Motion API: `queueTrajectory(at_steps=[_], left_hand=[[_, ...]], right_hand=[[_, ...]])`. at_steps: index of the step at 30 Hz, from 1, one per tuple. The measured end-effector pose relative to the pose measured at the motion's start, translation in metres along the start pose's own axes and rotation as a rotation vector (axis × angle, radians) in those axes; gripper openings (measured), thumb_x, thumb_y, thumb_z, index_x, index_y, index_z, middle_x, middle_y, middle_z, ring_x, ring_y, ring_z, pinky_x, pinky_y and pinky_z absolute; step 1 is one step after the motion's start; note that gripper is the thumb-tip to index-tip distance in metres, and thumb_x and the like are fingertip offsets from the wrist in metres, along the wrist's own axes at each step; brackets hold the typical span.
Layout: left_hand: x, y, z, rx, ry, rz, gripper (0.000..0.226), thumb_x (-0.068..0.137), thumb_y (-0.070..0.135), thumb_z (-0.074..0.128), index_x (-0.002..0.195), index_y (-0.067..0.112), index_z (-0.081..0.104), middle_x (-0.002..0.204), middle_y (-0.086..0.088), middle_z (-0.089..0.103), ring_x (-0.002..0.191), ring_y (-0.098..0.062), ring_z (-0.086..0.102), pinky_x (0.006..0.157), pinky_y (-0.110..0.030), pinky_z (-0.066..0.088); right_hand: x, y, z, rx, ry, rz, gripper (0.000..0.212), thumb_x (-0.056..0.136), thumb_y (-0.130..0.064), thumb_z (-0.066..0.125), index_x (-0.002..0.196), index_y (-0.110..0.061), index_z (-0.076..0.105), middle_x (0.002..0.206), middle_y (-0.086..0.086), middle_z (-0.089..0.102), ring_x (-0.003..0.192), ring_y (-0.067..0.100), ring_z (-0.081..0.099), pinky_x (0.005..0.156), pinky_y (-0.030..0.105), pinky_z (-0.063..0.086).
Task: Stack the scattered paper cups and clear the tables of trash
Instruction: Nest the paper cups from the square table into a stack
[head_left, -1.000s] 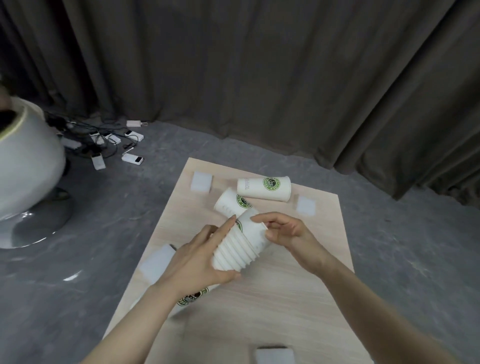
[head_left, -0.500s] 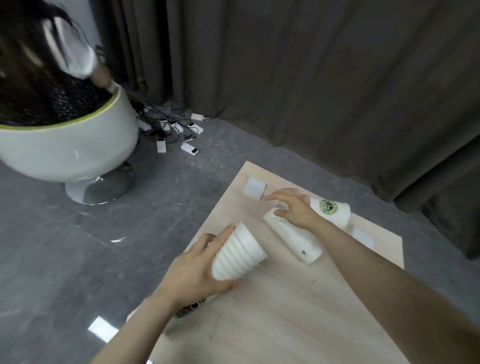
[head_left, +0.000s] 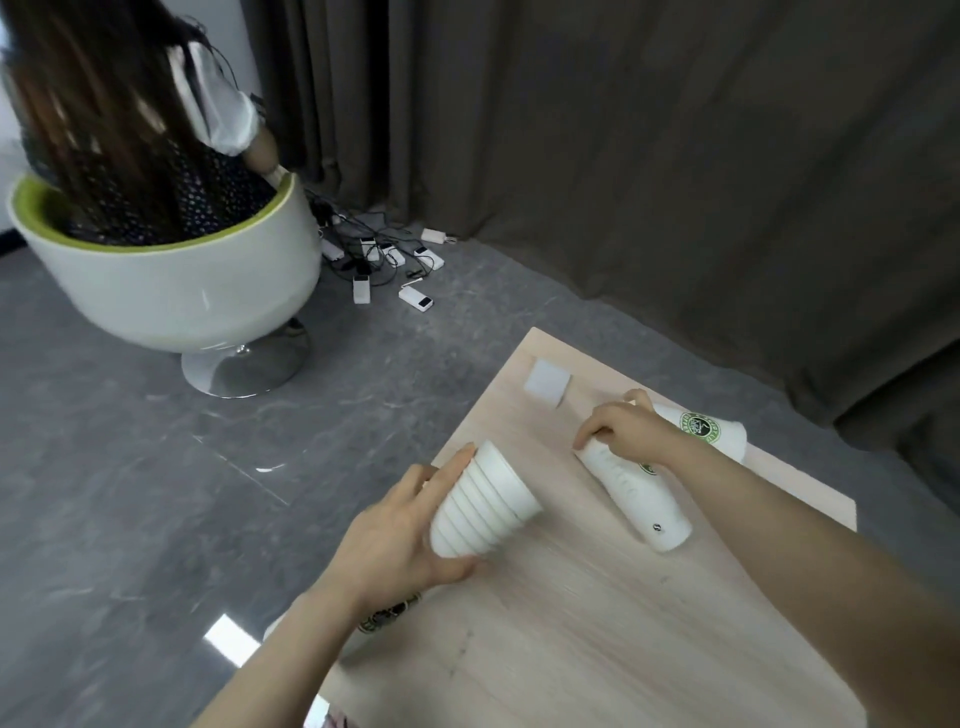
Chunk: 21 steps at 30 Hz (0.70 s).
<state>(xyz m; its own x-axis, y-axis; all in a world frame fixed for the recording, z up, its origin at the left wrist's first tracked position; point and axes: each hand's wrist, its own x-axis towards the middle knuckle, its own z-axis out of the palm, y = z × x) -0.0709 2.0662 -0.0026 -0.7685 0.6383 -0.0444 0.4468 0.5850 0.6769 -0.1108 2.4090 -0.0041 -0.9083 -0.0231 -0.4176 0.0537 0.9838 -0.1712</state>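
Observation:
My left hand (head_left: 400, 540) grips a stack of nested white paper cups (head_left: 485, 501) and holds it tilted above the left side of the light wooden table (head_left: 597, 634). My right hand (head_left: 626, 428) curls over the closed end of a single white paper cup (head_left: 636, 491) that lies on its side near the middle of the table. Another paper cup with a green logo (head_left: 706, 428) lies on its side just behind that hand. A further logo cup (head_left: 384, 616) is mostly hidden under my left wrist.
A white square of paper (head_left: 546, 382) lies near the table's far corner. A person sits in a white tub chair (head_left: 171, 291) at the left. Chargers and cables (head_left: 387, 260) lie on the grey floor by the dark curtain (head_left: 623, 156).
My right hand left the stack and reached to the lone lying cup, closing on it. The view swung left, bringing the chair and the seated person into sight.

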Motion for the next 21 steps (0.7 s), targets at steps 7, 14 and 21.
queueTrajectory(at_steps=[7,14,21], left_hand=[[0.007,0.010,0.005,-0.015,-0.048,0.048,0.107,0.067,0.064,0.067,0.137,0.064,-0.013,0.118,0.028,0.030,0.101,0.001,0.047,0.073,-0.022,0.045],[0.009,0.015,0.008,-0.007,-0.093,0.079,0.106,0.064,0.075,0.063,0.136,0.066,-0.014,0.120,0.027,0.030,0.102,0.002,0.043,0.069,-0.018,0.039],[0.013,0.024,0.012,0.020,-0.124,0.121,0.105,0.064,0.075,0.061,0.137,0.065,-0.014,0.127,0.025,0.032,0.102,-0.001,0.046,0.066,-0.017,0.039]], right_hand=[[-0.068,0.000,-0.028,0.569,0.274,0.031,0.045,0.089,0.011,0.045,0.099,-0.024,0.071,0.101,-0.017,0.063,0.097,-0.001,0.057,0.081,-0.001,0.033],[-0.133,0.006,-0.025,1.020,0.556,0.192,0.041,0.091,0.006,0.049,0.107,-0.026,0.069,0.123,0.008,0.064,0.092,0.013,0.048,0.080,0.029,0.037],[-0.173,0.011,-0.024,1.165,0.589,0.171,0.041,0.094,0.003,0.048,0.110,-0.028,0.069,0.097,0.004,0.063,0.092,0.022,0.052,0.086,0.040,0.039]])
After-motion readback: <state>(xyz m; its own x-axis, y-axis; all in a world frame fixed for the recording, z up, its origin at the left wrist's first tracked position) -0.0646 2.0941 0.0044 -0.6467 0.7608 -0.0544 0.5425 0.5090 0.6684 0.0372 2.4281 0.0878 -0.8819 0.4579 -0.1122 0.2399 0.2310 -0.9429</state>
